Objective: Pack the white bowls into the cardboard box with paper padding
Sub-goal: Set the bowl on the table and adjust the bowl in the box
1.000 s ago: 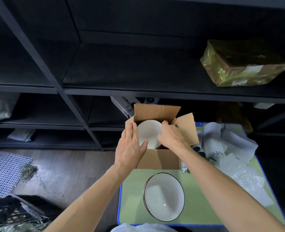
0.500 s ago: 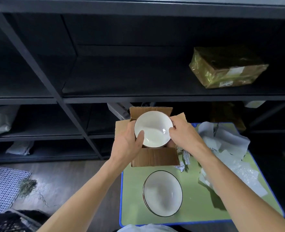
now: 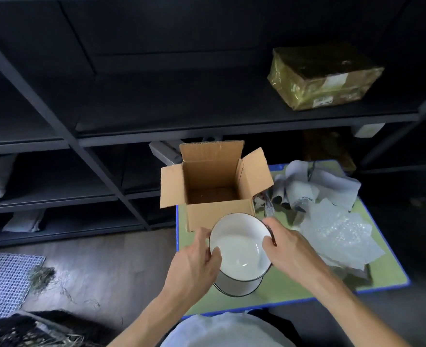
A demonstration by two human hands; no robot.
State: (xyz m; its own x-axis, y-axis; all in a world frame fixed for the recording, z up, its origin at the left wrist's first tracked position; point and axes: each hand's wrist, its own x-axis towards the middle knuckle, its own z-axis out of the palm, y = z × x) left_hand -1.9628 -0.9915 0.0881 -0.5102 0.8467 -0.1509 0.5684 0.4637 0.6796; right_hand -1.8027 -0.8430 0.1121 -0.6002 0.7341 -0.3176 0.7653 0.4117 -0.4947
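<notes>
Pinching white bowl (image 3: pixel 239 249) at opposite rims with left hand (image 3: pixel 194 261) and right hand (image 3: pixel 289 251), over second bowl (image 3: pixel 237 288) on table (image 3: pixel 282 291). Next, probably: line empty cardboard box (image 3: pixel 219 214) with crumpled paper (image 3: pixel 302 189).

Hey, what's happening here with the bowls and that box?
A person grips a white bowl by its rim with the left hand and right hand, right over a second bowl on the green table. The cardboard box behind stands open with nothing visible inside. Crumpled paper and bubble wrap lie to its right.
</notes>
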